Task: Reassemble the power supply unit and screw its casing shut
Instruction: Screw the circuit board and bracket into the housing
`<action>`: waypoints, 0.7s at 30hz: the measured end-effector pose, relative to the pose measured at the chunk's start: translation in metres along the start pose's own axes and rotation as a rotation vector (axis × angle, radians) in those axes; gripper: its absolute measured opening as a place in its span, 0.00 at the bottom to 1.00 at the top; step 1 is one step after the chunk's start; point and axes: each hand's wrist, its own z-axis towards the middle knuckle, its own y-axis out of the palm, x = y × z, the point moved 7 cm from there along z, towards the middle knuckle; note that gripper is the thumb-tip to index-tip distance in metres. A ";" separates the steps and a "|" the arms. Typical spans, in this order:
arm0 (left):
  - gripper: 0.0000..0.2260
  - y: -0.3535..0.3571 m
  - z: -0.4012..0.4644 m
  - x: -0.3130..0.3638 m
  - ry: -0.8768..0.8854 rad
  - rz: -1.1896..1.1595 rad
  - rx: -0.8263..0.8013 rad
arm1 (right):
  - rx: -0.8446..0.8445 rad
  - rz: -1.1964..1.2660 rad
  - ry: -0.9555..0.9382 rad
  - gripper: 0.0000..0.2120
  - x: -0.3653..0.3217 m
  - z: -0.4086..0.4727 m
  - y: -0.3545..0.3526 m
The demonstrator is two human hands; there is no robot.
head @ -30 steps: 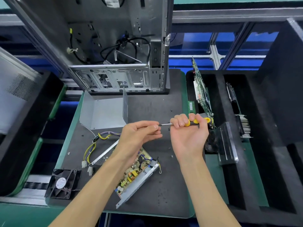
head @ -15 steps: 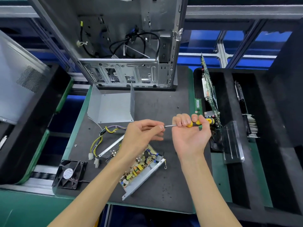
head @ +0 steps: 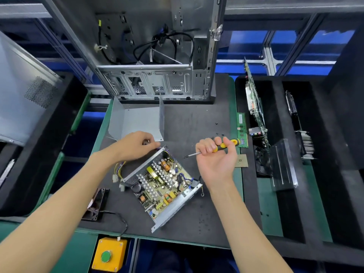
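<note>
The open power supply unit lies at the centre of the frame on the dark work mat, turned at an angle so that one corner points toward the lower middle of the frame. Its casing is a shallow grey metal tray with a perforated wall along the upper left side and a plain folded wall along the lower right, and the circuit board inside is fully exposed: silver finned heat sinks, copper-wound coils, yellow block components and dark cylindrical capacitors crowd its surface. A bundle of yellow and purple wires leaves the unit's left end and ends in pale connectors on the mat. The grey bent-metal cover stands apart, just above the unit in the upper middle of the frame. The left hand rests at the unit's upper corner with its fingers curled down over the edge of the perforated wall; what the fingertips hold cannot be told. The right hand, right of the unit and clear of it, is palm up with its fingers wrapped round the yellow-and-black handle of a screwdriver, whose thin shaft points left and slightly down toward the unit. A few small black screws lie on the mat above that hand.
</note>
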 end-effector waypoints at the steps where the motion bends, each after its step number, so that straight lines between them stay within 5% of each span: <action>1: 0.13 -0.003 0.002 0.004 0.014 -0.009 0.018 | 0.001 -0.021 0.001 0.09 0.002 0.000 -0.001; 10: 0.08 -0.009 0.000 0.046 0.063 0.269 0.238 | 0.017 -0.044 -0.018 0.11 0.004 -0.002 -0.010; 21: 0.16 0.005 0.023 0.035 -0.064 0.087 0.071 | 0.004 -0.056 -0.023 0.09 0.003 -0.007 -0.012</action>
